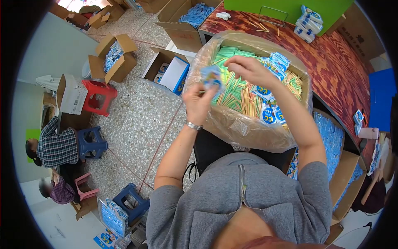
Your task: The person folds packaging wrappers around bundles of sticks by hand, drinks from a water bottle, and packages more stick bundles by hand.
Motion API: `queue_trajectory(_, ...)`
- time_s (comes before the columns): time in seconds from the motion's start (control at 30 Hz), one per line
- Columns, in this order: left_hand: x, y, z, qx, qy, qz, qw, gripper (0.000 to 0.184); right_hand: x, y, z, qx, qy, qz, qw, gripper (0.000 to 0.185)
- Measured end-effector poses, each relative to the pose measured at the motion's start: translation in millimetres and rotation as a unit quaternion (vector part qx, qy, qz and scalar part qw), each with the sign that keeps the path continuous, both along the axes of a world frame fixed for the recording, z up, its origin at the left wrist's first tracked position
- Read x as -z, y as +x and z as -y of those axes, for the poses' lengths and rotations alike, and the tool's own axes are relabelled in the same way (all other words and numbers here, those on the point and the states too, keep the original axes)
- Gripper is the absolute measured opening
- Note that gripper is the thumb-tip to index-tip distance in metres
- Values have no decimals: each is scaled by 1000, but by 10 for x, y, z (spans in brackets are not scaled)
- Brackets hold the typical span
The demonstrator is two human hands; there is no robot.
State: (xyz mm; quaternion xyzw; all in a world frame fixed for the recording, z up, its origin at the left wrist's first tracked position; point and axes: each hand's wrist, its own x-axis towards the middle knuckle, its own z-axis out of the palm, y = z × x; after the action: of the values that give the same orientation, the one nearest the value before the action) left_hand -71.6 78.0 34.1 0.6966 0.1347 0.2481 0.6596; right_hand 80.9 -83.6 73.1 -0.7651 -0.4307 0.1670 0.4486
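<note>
Right now, we judge the step in hand to be the handling of one small packet (212,78) above the plastic-lined box (238,126) in front of us. Our left hand (196,103) grips that packet near its lower edge, thumb on the side facing us; motion blurs its print, and we cannot tell whether it is sealed or open. Our right hand (252,71) is beside it, apart from the packet, with the fingers bent over the green sticks (234,52). Whether those fingers pinch a stick or are loosely curled around nothing — we cannot tell.

Below the hands, the box holds the green sticks together with paler, orange-toned sticks (245,103), lying loose at many angles. White and blue packets (269,115) rest on top of them, under and beside our right forearm. The box is next to the red-brown table (331,72), where a stack of white and blue packs (308,25) is near the green panel.

As we see it, any move from here calls for a steady left grip that doesn't crumple the packet, and a light right touch — the thin sticks cross one another and could drag their neighbours along.
</note>
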Motion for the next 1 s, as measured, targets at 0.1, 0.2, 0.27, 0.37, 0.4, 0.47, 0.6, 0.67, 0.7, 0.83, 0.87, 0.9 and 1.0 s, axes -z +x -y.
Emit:
queue_trajectory(0.1, -24, -30, -198, -59, -53, 50, 996, 17, 270, -110, -349, -13, -202, 194, 960, 34)
queue_trajectory(0.2, -105, -40, -244, -69, -47, 71, 994, 16, 281, -266, -623, -34, -342, 270, 899, 34)
queue_trajectory(0.27, -107, -53, -240, -66, -48, 68, 994, 16, 296, -313, -728, -28, -382, 273, 882, 25)
queue_trajectory(0.37, -46, -51, -244, -69, -58, 61, 994, 16, 483, -283, -792, -2, -382, 271, 884, 20)
queue_trajectory(0.4, -31, -42, -250, -71, -57, 57, 994, 16, 472, -291, -789, -7, -381, 274, 883, 20)
queue_trajectory(0.47, -29, -22, -253, -74, -59, 55, 994, 16, 443, -303, -770, -18, -380, 282, 881, 20)
queue_trajectory(0.6, -34, -14, -286, -76, -58, 64, 993, 18, 415, -170, -648, -60, -360, 261, 894, 20)
queue_trajectory(0.67, 0, -21, -314, -84, -25, 52, 995, 19, 116, -135, -532, -68, -375, 203, 902, 18)
queue_trajectory(0.7, 12, -26, -338, -90, 9, 38, 995, 20, 19, -90, -435, -77, -330, 143, 930, 20)
queue_trajectory(0.83, -75, 5, -197, -94, 159, -25, 982, 22, -378, 49, 35, -70, -184, -58, 979, 26)
queue_trajectory(0.87, 89, 60, -188, -88, 175, -15, 981, 21, -487, 43, 121, -60, -157, -99, 981, 26)
queue_trajectory(0.9, 83, 96, -141, -77, 211, 7, 974, 21, -597, 36, 198, -58, -155, -62, 984, 27)
queue_trajectory(1.0, 33, 145, -24, -39, 307, 23, 951, 19, -931, -45, 329, -38, -180, 67, 981, 28)
